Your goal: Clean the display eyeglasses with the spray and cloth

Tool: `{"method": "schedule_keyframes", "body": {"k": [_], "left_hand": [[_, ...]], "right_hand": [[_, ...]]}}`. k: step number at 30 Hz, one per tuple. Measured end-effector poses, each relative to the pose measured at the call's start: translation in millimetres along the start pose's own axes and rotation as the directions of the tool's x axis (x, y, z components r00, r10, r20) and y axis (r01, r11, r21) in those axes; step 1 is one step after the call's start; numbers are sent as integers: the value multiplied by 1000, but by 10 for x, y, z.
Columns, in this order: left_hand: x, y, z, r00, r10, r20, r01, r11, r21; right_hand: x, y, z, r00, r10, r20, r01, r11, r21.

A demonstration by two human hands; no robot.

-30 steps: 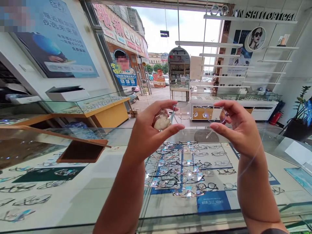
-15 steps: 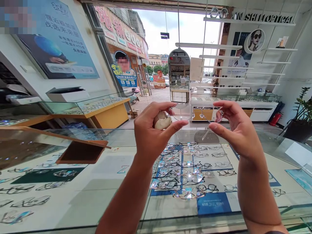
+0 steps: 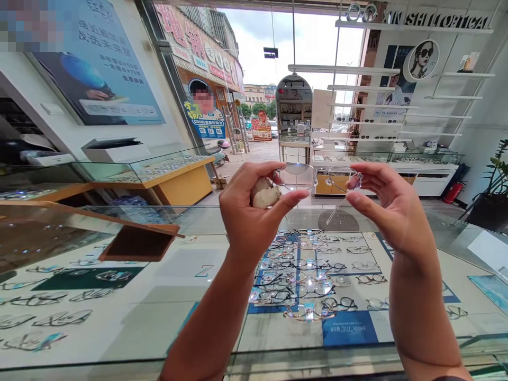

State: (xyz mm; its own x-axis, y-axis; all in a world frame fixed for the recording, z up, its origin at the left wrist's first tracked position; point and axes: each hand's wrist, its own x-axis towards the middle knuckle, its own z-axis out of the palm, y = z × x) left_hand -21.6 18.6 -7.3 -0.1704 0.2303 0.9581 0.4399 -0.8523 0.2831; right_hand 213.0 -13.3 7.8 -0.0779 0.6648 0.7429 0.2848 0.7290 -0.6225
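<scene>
A pair of thin-rimmed eyeglasses [image 3: 297, 185] is held up at arm's length above the glass counter, its clear lenses facing away from me. My left hand [image 3: 246, 209] is closed on the left end of the frame, and its curled fingers also hold a wadded pale cloth [image 3: 266, 197] against the palm. At the right end, my right hand [image 3: 399, 209] pinches the rim near the hinge. One thin temple arm [image 3: 336, 209] slants down from the frame beside my right thumb.
Under the glass counter [image 3: 174, 296] lie several rows of eyeglasses [image 3: 313, 288] and a blue card [image 3: 350, 329]. A brown wooden tray or mirror [image 3: 139, 243] stands on the left. Farther off are an arched mirror [image 3: 294, 114], display cases, wall shelves and a potted plant [image 3: 492, 185].
My view has shifted slightly. The eyeglasses have tilted a little, so the lenses and the temple arm show more clearly. Both hands keep the same hold.
</scene>
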Motion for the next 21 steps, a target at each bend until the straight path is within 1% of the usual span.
{"method": "schedule_keyframes", "body": {"k": [7,13,16,21], "left_hand": [[-18,32,8,1000,-15,1,15,1000,12],[-40,70,21,999,26,-20,-24,998,62],[-50,74,28,998,59,-33,-56,995,86],[-54,62,37,997,71,-25,-67,989,135]], "right_hand": [[16,30,-9,1000,12,-2,-12,999,-53],[30,34,-26,999,19,34,-13,986,-166],[26,40,-28,998,35,48,-25,982,-188],[20,36,-31,995,72,70,-56,978,-203]]}}
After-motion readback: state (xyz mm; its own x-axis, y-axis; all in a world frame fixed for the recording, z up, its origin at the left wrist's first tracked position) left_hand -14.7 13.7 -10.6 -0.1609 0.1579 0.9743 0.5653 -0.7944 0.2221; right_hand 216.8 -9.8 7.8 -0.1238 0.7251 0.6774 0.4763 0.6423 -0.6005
